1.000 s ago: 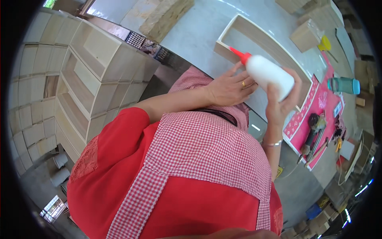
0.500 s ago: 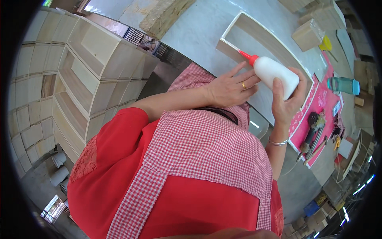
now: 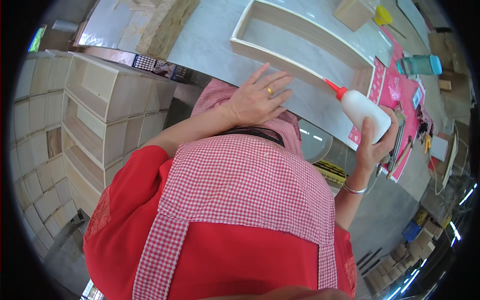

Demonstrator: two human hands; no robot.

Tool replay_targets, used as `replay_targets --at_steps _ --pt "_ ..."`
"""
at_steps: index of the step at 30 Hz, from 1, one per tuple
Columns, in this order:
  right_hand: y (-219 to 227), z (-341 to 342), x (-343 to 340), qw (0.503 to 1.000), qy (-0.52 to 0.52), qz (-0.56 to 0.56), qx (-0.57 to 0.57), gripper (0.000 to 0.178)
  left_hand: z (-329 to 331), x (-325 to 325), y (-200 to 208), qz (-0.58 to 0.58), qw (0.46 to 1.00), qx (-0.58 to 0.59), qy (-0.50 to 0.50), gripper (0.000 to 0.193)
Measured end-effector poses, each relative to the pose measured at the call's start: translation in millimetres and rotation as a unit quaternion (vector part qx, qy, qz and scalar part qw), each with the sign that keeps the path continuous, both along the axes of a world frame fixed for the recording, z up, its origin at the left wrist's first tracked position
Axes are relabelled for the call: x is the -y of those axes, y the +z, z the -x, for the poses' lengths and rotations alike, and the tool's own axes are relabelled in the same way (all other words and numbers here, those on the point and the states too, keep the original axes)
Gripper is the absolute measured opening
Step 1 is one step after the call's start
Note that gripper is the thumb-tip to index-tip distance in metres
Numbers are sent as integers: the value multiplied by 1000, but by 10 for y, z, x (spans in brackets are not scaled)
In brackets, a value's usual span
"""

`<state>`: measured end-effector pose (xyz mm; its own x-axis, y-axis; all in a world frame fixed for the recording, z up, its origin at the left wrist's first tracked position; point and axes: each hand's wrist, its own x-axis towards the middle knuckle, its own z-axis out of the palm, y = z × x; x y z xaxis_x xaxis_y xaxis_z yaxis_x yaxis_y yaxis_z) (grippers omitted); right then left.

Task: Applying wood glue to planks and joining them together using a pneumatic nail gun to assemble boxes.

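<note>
My right hand [image 3: 377, 140] is wrapped round a white squeeze bottle [image 3: 365, 114] with a red pointed nozzle. The bottle is tilted, and the nozzle's tip meets the near upper edge of a shallow rectangular wooden box frame [image 3: 280, 64], toward its right half. A pale line runs along that edge. With its fingers apart and holding nothing, my left hand [image 3: 260, 97] hovers by the near side of the frame, left of the bottle. Whether its fingertips touch the wood, I cannot tell.
The frame lies on a pale worktop [image 3: 200, 42]. A rough block [image 3: 170, 27] sits at the far left. To the right are a pink sheet [image 3: 385, 85] with tools, a teal jar [image 3: 422, 65] and a yellow funnel [image 3: 383, 16]. Wooden boxes [image 3: 135, 95] are stacked at left.
The bottle's nozzle has travelled rightward along the frame's near edge, from close to the left corner. My left hand is now farther from the bottle. The whole view has shifted.
</note>
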<state>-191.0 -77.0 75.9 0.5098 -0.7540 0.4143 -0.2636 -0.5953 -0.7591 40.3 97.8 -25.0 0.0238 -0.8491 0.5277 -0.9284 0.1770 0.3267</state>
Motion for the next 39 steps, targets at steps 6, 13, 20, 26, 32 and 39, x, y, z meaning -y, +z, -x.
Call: replay_targets --at_steps 6,13,20,26,32,39 --pt "14 413 73 998 -62 21 3 42 -2 -21 15 -17 1000 5 11 39" --pt "2 784 174 992 -122 39 -17 41 5 8 27 -33 999 12 10 41" --pt "-75 902 292 987 -162 22 3 42 -8 77 27 -46 999 18 10 40" --pt "-403 558 675 969 -214 -45 111 46 -11 3 2 -48 999 -1 8 39" --pt "-1071 -22 1722 951 -286 110 49 48 23 25 108 -80 997 -12 3 41" --pt "-1001 -226 1913 942 -305 121 -63 53 -117 25 18 -63 998 -15 -3 41"
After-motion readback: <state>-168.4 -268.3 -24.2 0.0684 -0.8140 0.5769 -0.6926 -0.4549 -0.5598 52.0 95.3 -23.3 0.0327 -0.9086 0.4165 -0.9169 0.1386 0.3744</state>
